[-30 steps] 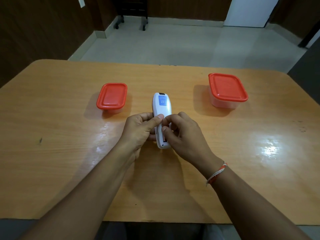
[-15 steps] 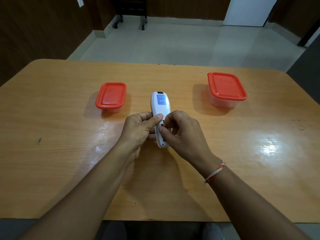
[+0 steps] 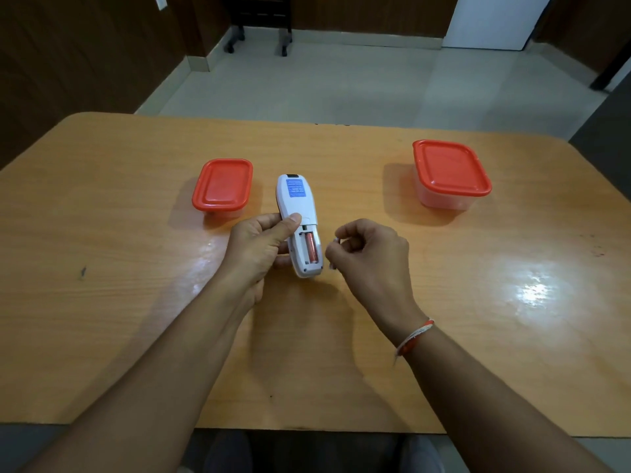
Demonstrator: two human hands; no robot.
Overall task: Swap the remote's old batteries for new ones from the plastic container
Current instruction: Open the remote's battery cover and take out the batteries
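Observation:
The white remote (image 3: 296,199) lies face down above the table, with a blue label near its far end. My left hand (image 3: 259,244) grips it from the left side, thumb on its back. Its battery compartment is uncovered and a reddish battery (image 3: 310,249) shows in the right slot; the left slot looks bare. My right hand (image 3: 368,250) is just right of the remote, fingers curled round a small white piece, seemingly the battery cover (image 3: 334,252), mostly hidden in the fingers. A small plastic container with a red lid (image 3: 222,184) stands left of the remote.
A larger clear container with a red lid (image 3: 450,172) stands at the back right of the wooden table (image 3: 136,302). Beyond the far edge lies grey floor with a chair's wheeled legs (image 3: 259,42). Glare marks the tabletop at the right.
My right hand has pulled away to the right from the remote's back with the white piece in its fingers. The battery compartment, earlier covered by the fingers, now shows a battery.

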